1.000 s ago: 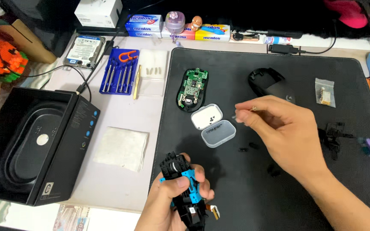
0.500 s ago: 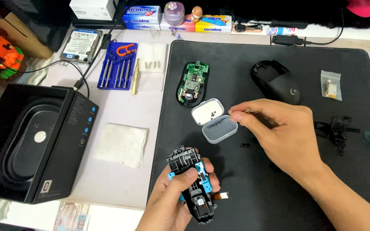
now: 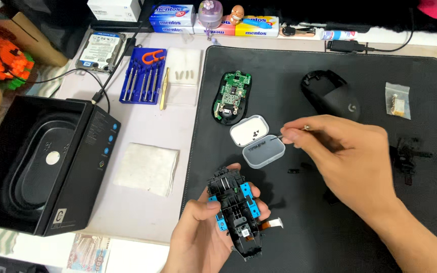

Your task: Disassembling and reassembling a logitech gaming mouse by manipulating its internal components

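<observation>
Cradling the stripped mouse frame nearest the camera: left hand wraps it from below, fingers curled around the black and blue plastic, a short flex ribbon sticking out on its right side. Grip looks firm, frame tilted up toward the head.

Right hand is just beyond it over the black desk mat, thumb and forefinger pressed together on a thin screwdriver, its tip pointing left at the small open parts case. Tiny dark screws sit in the white half of that case.

My read: keep the tip low over the case so any screw drops into it rather than onto the mat, and hold the frame steady.

Further back: green circuit board, black mouse shell, blue screwdriver set.
</observation>
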